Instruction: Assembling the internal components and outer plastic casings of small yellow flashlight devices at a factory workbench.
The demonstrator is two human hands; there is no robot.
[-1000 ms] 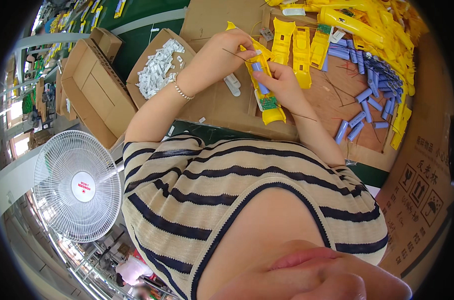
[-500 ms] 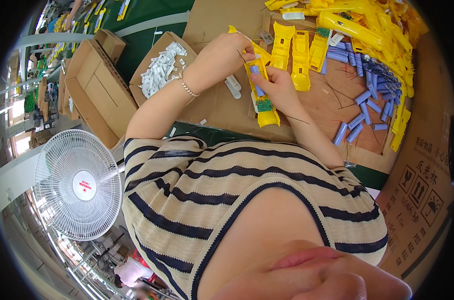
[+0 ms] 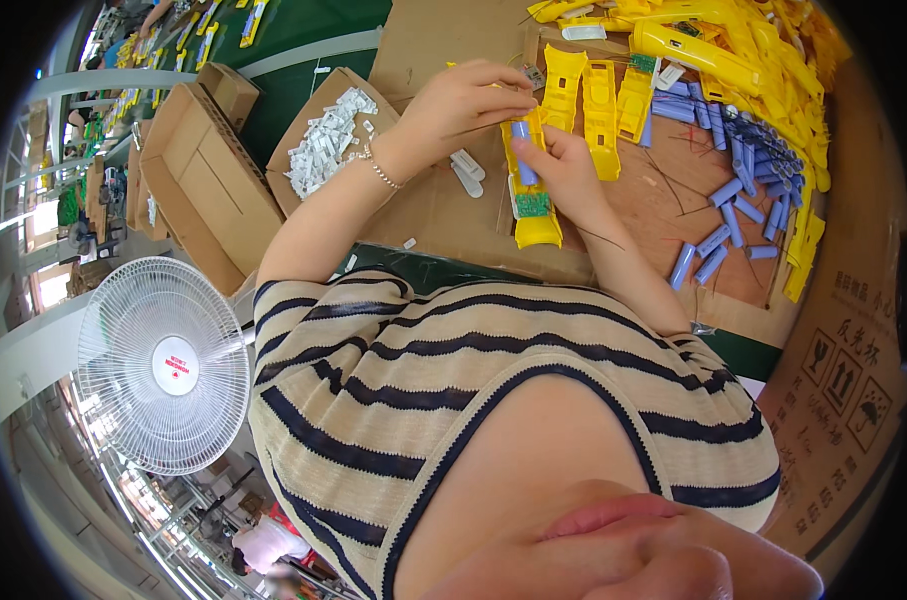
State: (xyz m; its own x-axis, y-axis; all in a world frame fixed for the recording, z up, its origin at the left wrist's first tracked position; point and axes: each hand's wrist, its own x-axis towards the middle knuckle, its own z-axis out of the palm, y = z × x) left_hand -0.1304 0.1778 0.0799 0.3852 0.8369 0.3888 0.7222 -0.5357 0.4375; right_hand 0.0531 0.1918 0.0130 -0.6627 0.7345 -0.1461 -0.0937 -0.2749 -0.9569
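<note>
A long yellow plastic shell (image 3: 539, 232) lies open side up in front of me, holding a purple cylindrical battery cell (image 3: 524, 168) and a small green circuit board (image 3: 533, 204) near its closer end. My right hand (image 3: 565, 172) grips the shell from the right, with the thumb lying on the cell. At the far end of the shell, my left hand (image 3: 463, 108) has its fingers pinched together; whatever is between the fingertips is hidden. A thin dark wire (image 3: 601, 240) sticks out by my right wrist.
More yellow shells (image 3: 601, 120) lie beyond my right hand, with a heap of yellow casings (image 3: 743, 45) behind. Loose purple cells (image 3: 763, 175) spread on the right. A carton of small white parts (image 3: 323, 145), white strips (image 3: 467, 172), an open cardboard box (image 3: 208, 185) and a fan (image 3: 163, 365) are leftward.
The shell has turned more upright and shifted slightly right. My left hand has moved a little right over its far end, the fingers now straighter. My right hand still grips it.
</note>
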